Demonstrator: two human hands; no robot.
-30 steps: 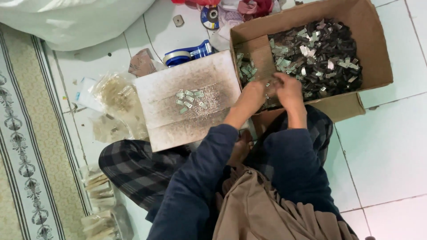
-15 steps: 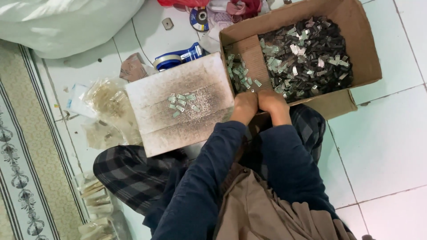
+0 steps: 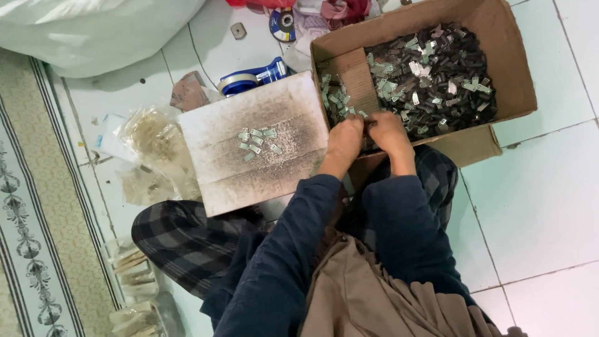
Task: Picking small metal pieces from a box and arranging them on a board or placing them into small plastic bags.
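Both hands, previously meeting lower in view, are now seen at the near edge of the cardboard box (image 3: 518, 75). Left hand (image 3: 345, 138) and right hand (image 3: 388, 132) are pressed together, fingers curled over small metal parts (image 3: 430, 68); their exact grip cannot be told. Beside it, a grey board (image 3: 249, 181) carries several sorted pieces (image 3: 257, 140).

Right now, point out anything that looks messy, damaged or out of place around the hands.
The white board is smeared with dark grime around a few small metal clips. Clear bags lie crumpled on the tiles. Both hands meet at the cardboard box edge; nothing looks spilled.
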